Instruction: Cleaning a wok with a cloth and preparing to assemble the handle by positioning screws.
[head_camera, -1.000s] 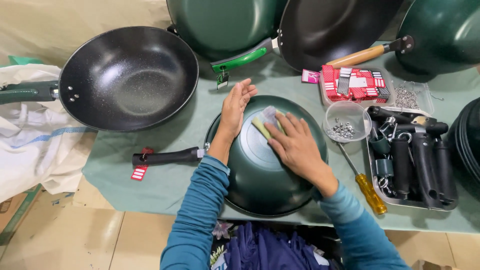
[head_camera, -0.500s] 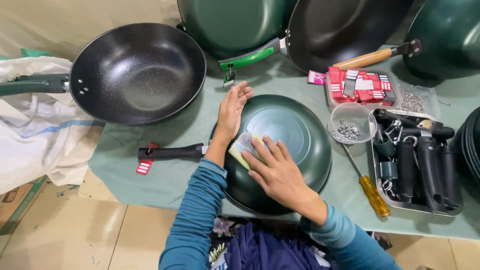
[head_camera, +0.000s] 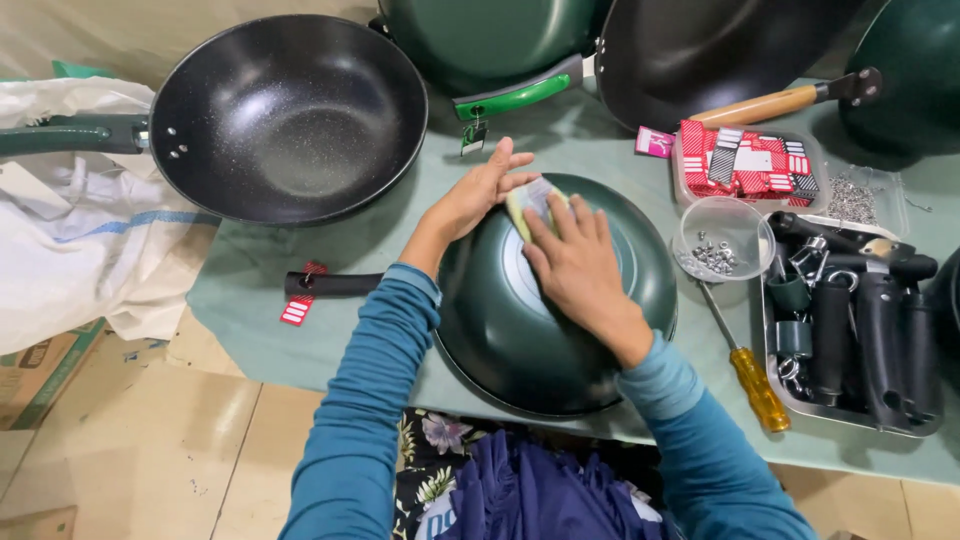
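I see the table (head_camera: 300, 290) under a pale green cloth, and on it, nearest me, a green wok (head_camera: 555, 320) lying upside down with its black handle (head_camera: 335, 284) pointing left, a red tag (head_camera: 298, 306) at the handle's end. Behind it to the left sits a black pan (head_camera: 285, 115), open side up; more pans crowd the far edge, one with a green handle (head_camera: 520, 95), one with a wooden handle (head_camera: 765, 105). A white sack (head_camera: 70, 240) hangs off the table's left side. At the right stands a tray (head_camera: 850, 415) of black handles and clips, beyond it a clear box (head_camera: 750, 165) of red and white tags, then a small clear bowl (head_camera: 720, 240) of screws, and a yellow-handled screwdriver (head_camera: 745, 370) lying between wok and tray. My left hand (head_camera: 480, 195) rests on the wok's far-left rim, fingers straight and slightly spread, palm against the metal. My right hand (head_camera: 580, 265) lies flat on the wok's domed bottom, fingers together and pressing down on a yellow-green sponge (head_camera: 530, 200). The sponge sits under those fingertips, on the upper part of the dome, its far end showing just beside the left hand's fingertips, touching or nearly so.
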